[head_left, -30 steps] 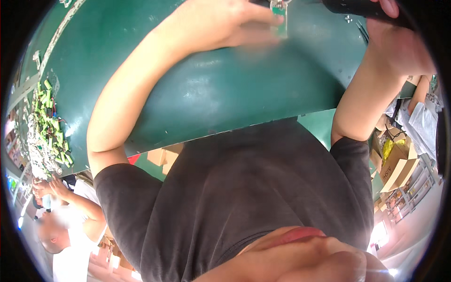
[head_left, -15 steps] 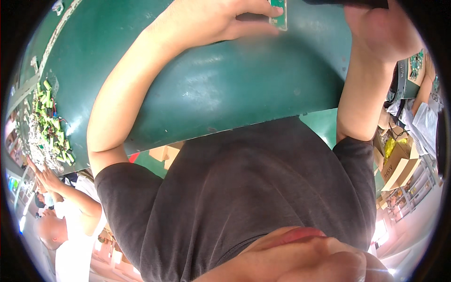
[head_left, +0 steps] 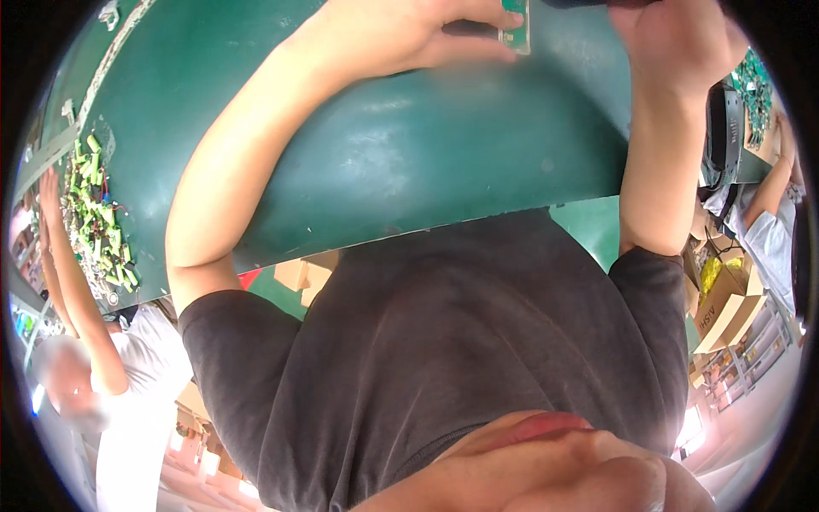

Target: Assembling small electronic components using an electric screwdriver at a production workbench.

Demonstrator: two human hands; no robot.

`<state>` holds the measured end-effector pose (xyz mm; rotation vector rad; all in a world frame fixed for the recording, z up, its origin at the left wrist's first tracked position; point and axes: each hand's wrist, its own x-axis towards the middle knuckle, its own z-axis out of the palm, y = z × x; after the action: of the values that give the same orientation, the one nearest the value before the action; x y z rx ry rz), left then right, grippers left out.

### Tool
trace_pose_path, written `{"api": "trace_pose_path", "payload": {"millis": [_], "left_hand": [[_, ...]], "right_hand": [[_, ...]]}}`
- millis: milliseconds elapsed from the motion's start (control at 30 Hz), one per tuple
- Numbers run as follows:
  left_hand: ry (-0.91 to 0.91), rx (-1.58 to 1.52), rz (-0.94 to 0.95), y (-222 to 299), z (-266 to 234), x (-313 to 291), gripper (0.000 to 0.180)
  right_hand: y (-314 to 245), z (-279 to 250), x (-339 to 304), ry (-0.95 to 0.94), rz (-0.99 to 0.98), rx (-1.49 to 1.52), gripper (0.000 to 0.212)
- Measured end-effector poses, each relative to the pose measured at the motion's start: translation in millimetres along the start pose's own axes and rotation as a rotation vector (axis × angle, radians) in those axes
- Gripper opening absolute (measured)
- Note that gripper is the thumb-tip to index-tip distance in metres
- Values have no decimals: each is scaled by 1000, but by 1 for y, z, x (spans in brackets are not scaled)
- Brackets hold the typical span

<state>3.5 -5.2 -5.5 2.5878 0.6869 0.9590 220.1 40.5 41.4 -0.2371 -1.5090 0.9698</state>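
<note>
At the top middle, my left hand (head_left: pixel 409 34) grips a small green circuit board (head_left: pixel 517 34) by its left side, thumb and fingers closed on the edge. The board's upper part is cut off by the picture's rim. My right hand (head_left: pixel 678 43) is at the top right, to the right of the board. Its fingers run out of view, so what they do is hidden. Close by its left side a dark object (head_left: pixel 580 2) shows only a sliver at the top edge. Both forearms reach over the green table (head_left: pixel 409 162).
Green cylindrical parts with wires (head_left: pixel 98 222) lie heaped at the table's left. A co-worker in white (head_left: pixel 136 367) reaches there. On the right are a black bin (head_left: pixel 725 128), green boards (head_left: pixel 755 90), another person's arm (head_left: pixel 768 192) and an open cardboard box (head_left: pixel 725 307).
My right hand has shifted slightly left and up. The left hand and board have moved a little right. At the left, the co-worker's arms now reach farther over the table edge.
</note>
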Motion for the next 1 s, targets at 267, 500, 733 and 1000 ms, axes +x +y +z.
{"api": "trace_pose_path", "payload": {"millis": [267,500,733,1000], "left_hand": [[117,140,-155,-21,-29,13,32],[253,298,-579,-133,-98,26,47],[501,644,-332,-197,-89,-13,33],[654,330,-567,-180,-103,-30,18]], "right_hand": [[-3,14,2,71,164,98,20],[-7,25,-2,127,380,0,25],[-5,18,-6,67,381,-33,40],[4,28,-6,-45,246,-96,42]]}}
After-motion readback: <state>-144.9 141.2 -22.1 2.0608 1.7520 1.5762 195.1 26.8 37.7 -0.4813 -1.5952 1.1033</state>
